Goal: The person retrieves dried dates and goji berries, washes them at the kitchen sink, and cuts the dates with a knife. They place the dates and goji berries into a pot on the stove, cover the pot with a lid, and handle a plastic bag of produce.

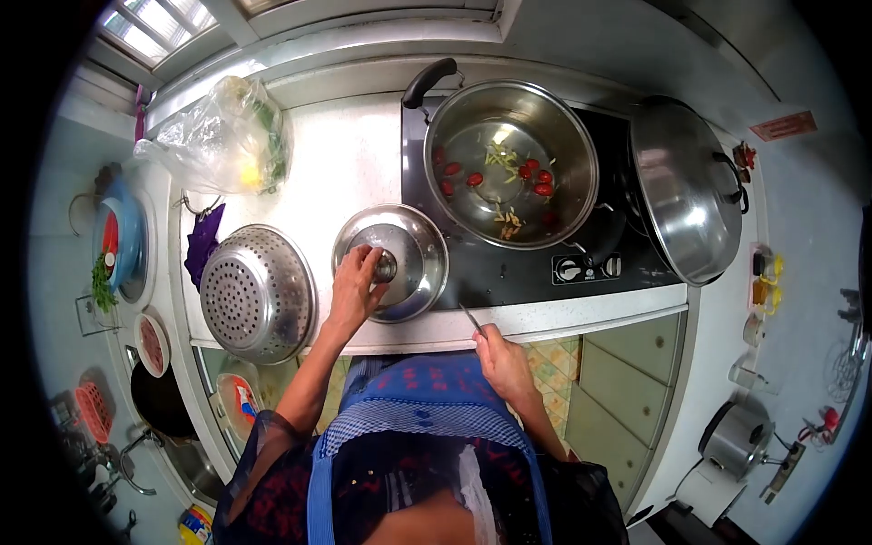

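Observation:
My left hand [359, 288] has its fingers closed round the knob of a round steel lid [420, 263], which lies on the counter's front part, partly over the stove's left edge. Near the counter's front edge, my right hand [504, 363] grips a thin metal utensil [470, 318] pointing up and left; its full shape is hard to make out. Beyond both hands, a large steel pot [589, 145] stands uncovered on the black stove [509, 272]. Red dates [475, 179] and small pale pieces [509, 218] are in its liquid.
Left of the lid sits an upturned steel colander [259, 295], with a clear plastic bag [218, 136] of produce behind it. A big domed lid [695, 200] covers the stove's right side. At far left is a blue basin [129, 241].

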A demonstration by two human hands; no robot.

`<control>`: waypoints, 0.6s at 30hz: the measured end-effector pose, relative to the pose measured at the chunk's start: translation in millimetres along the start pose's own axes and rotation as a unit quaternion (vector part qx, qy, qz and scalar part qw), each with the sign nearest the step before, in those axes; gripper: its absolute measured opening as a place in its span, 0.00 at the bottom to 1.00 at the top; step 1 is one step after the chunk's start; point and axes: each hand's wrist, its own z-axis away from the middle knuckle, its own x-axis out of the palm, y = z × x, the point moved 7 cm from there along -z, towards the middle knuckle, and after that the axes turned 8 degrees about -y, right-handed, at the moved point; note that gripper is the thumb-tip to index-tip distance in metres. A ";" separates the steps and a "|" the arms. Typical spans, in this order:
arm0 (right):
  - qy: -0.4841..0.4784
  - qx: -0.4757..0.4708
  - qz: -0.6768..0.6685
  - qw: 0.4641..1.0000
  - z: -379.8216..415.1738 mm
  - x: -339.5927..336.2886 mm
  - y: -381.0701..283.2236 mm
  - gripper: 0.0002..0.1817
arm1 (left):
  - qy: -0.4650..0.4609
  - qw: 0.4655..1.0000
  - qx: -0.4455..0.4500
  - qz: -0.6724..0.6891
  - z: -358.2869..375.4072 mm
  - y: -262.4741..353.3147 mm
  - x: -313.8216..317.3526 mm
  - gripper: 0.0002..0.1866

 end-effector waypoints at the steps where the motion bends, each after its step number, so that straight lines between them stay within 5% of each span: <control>1: 0.009 -0.024 -0.010 1.000 -2.1 1.9 -2.2 0.09 | -0.002 1.000 -0.003 0.003 -0.5 -0.4 -0.3 0.34; 14: 0.034 -0.081 -0.032 0.996 -11.8 16.5 -13.6 0.09 | -0.026 0.999 0.018 0.007 -9.0 0.6 -14.3 0.29; 18: 0.061 -0.100 -0.035 0.992 -5.5 7.7 -16.7 0.09 | 0.025 0.999 0.017 0.020 10.4 23.6 -81.9 0.27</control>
